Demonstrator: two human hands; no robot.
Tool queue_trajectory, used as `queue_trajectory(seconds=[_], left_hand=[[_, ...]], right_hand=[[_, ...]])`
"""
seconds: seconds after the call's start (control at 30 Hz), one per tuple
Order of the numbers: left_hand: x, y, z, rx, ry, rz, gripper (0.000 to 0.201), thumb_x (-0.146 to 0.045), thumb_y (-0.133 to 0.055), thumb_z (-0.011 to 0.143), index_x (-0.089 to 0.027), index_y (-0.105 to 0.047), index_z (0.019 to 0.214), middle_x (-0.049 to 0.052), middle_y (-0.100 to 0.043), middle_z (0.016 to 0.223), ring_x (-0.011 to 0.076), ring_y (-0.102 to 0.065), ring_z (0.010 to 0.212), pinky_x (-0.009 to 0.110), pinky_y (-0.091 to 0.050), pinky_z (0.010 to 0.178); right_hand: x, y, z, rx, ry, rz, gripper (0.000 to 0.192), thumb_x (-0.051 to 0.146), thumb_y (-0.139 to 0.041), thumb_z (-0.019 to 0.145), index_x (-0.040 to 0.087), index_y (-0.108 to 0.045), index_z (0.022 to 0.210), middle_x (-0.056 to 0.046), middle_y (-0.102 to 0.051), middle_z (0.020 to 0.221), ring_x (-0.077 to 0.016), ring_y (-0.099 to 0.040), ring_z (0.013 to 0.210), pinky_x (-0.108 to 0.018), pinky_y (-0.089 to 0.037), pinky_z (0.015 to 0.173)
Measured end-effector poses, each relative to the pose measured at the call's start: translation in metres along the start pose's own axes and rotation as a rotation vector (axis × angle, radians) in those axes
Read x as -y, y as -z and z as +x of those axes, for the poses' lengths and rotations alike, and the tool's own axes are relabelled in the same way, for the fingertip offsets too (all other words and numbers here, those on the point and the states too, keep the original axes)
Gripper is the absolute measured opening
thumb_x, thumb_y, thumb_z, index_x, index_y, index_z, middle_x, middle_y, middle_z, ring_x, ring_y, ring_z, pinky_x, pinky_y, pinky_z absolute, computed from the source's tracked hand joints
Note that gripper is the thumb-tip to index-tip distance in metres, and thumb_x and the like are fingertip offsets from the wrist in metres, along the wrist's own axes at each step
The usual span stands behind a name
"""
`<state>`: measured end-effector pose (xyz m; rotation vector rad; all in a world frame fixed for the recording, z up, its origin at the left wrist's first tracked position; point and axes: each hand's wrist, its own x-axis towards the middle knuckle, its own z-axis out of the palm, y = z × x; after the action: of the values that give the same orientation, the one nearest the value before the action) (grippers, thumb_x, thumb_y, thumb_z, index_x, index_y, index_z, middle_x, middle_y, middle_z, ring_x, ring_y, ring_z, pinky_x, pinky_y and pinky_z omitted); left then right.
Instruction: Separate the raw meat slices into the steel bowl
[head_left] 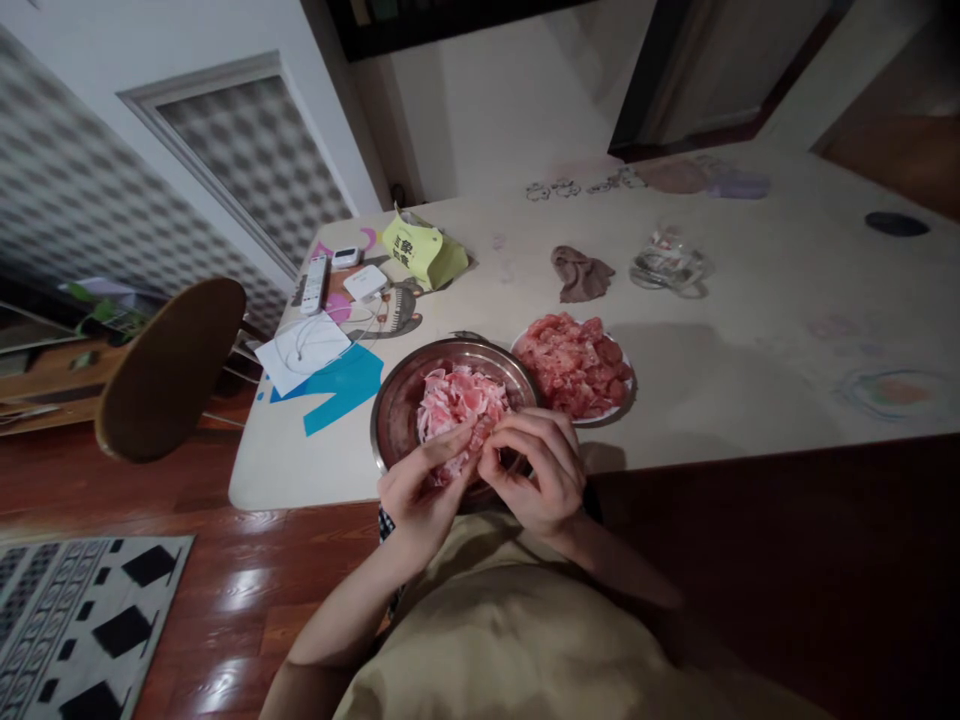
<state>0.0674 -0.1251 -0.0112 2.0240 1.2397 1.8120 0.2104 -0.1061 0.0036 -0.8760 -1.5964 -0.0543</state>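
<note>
Dim table [750, 330], hands [487, 470] hiding bowl's [397, 400] rim

Near the table's [750, 400] front edge: bowl [397, 400] of meat slices [459, 400], plate [628, 385] just right of it, touching. Behind the plate, cloth [581, 273] and glass dish [667, 262]. Toward the left edge: remote [316, 284], bag [420, 252], papers [300, 350].

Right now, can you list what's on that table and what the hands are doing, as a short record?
setting: pale table by a wooden chair
left hand: fingers in the pink meat, at the near rim of the metal bowl
right hand: pinching meat together with the left
beside bowl: plate heaped with redder meat, touching the bowl's right side
farther back: brown cloth, glass dish, yellow bag, remote
grip: cannot tell whether either hand is closed on a piece
</note>
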Motion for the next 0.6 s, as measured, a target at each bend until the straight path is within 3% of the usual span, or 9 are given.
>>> queue_trajectory(seconds=[0.17, 0.43, 0.6], left_hand=[[0.0013, 0.0027, 0.0044, -0.011, 0.003, 0.007, 0.031, -0.004, -0.081, 0.077, -0.016, -0.073, 0.104, 0.008, -0.081, 0.102, 0.0197, -0.080, 0.091, 0.027, -0.066, 0.085], [-0.0033, -0.0009, -0.0002, -0.018, 0.178, -0.012, 0.027, -0.010, -0.082, 0.078, -0.017, -0.074, 0.103, 0.007, -0.081, 0.104, 0.0186, -0.079, 0.090, 0.027, -0.065, 0.085], [-0.0043, -0.0032, -0.0016, -0.028, 0.155, 0.024, 0.023, -0.011, -0.082, 0.078, -0.016, -0.073, 0.099, 0.007, -0.081, 0.102, 0.0190, -0.080, 0.087, 0.026, -0.066, 0.082]], right_hand=[[0.0012, -0.0004, -0.0033, 0.014, -0.019, 0.082, 0.015, 0.009, -0.069, 0.086, 0.021, -0.065, 0.093, -0.003, -0.073, 0.085, -0.0166, -0.069, 0.084, -0.032, -0.060, 0.082], [-0.0011, -0.0004, -0.0041, 0.023, -0.083, 0.134, 0.019, 0.008, -0.072, 0.086, 0.021, -0.068, 0.099, -0.004, -0.074, 0.090, -0.0182, -0.070, 0.088, -0.036, -0.060, 0.083], [0.0021, -0.0005, -0.0053, 0.017, -0.109, 0.083, 0.021, 0.007, -0.070, 0.086, 0.023, -0.068, 0.099, -0.003, -0.074, 0.090, -0.0186, -0.068, 0.089, -0.037, -0.059, 0.083]])
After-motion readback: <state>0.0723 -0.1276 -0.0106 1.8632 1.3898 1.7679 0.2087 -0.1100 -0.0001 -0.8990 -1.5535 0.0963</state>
